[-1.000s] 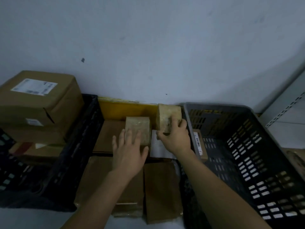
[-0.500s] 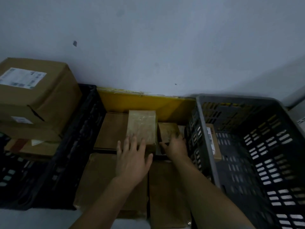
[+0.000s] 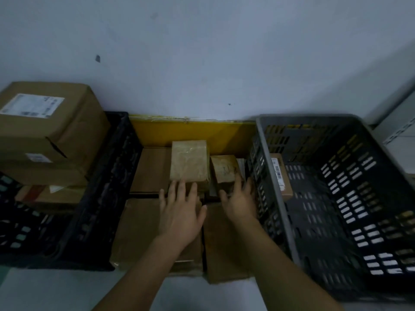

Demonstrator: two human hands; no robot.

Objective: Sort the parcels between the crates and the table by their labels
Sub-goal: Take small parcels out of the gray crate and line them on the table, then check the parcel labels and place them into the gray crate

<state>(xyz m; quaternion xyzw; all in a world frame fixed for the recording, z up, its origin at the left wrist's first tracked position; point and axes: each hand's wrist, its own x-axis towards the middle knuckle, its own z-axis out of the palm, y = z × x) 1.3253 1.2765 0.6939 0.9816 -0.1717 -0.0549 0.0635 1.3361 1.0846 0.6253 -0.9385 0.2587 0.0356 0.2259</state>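
Two small taped parcels lie side by side on flat brown parcels between the crates: a taller one (image 3: 189,161) and a smaller one (image 3: 224,168) to its right. My left hand (image 3: 180,212) is spread open, its fingertips touching the near edge of the taller parcel. My right hand (image 3: 239,200) rests with straight fingers against the near right side of the smaller parcel. A grey crate (image 3: 269,153) at the right holds a brown parcel with a barcode label (image 3: 280,176) leaning on its left wall.
A black crate (image 3: 107,176) at the left holds large cardboard boxes (image 3: 49,131) with white labels. Flat brown parcels (image 3: 137,230) lie under my arms. A yellow board (image 3: 190,131) stands against the white wall. A pale shelf (image 3: 399,135) is at the far right.
My right hand lowered the smaller parcel from upright beside the grey crate down next to the taller parcel and has loosened its grip. My left hand stayed at the taller parcel.
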